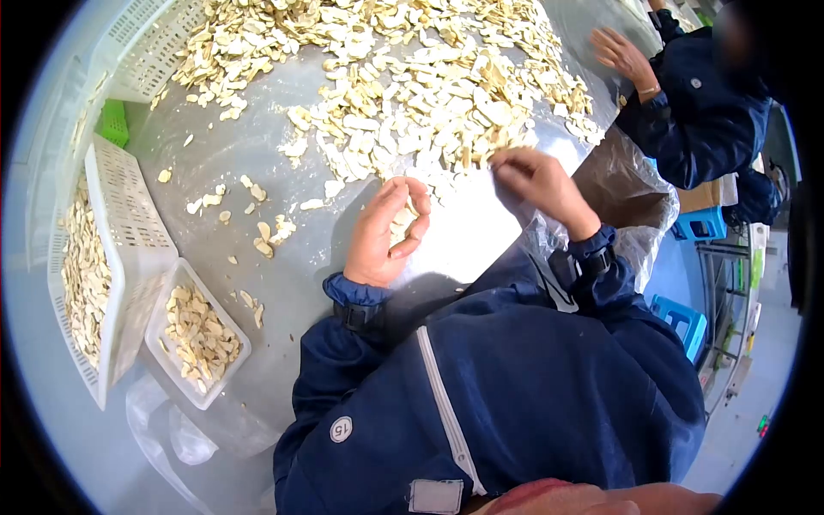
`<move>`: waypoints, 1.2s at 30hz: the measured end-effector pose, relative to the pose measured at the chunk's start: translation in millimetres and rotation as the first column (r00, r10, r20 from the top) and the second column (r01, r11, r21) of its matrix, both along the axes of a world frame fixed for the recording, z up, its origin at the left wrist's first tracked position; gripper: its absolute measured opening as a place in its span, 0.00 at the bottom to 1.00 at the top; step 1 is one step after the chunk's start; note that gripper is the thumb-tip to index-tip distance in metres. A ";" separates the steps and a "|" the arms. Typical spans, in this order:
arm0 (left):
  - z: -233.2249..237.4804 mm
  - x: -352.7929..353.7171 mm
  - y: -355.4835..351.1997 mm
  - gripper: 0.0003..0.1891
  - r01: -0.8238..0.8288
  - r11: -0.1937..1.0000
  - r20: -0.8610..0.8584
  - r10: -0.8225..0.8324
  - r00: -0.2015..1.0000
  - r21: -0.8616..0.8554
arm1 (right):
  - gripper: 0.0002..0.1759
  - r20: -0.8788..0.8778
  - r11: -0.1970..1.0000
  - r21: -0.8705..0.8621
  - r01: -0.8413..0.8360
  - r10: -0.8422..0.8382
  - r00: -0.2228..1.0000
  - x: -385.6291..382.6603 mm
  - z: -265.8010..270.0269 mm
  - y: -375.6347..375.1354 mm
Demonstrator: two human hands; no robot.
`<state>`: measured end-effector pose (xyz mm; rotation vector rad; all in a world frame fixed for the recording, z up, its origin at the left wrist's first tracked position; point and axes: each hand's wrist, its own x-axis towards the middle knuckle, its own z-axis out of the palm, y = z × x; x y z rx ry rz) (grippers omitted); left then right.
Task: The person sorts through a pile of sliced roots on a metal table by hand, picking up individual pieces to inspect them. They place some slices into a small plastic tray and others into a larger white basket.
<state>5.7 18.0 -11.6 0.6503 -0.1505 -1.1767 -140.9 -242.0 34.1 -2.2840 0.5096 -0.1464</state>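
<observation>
Pale dried slices point(412, 103) lie in a wide heap across the metal table point(292, 283). My left hand point(388, 230) rests at the heap's near edge, its fingers curled round a few pale slices that show between thumb and fingers. To its right, my right hand point(542, 187) is palm down at the heap's lower right edge, fingers bent and pressed together; what they hold, if anything, is hidden. Small groups of loose slices point(264, 237) are scattered left of my left hand.
At the left are a large white basket point(129, 193) and a small white tray point(238, 330), both with slices. A clear plastic bag point(631, 184) hangs at the table's right edge. Beyond it a co-worker's hand point(625, 58) reaches over the table. Blue stools point(682, 322) stand at right.
</observation>
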 end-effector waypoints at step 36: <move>9.0 0.4 1.4 0.07 -0.029 1.000 -0.051 0.030 0.998 0.006 | 0.14 0.052 0.990 -0.130 0.060 -0.054 0.997 27.4 5.7 20.6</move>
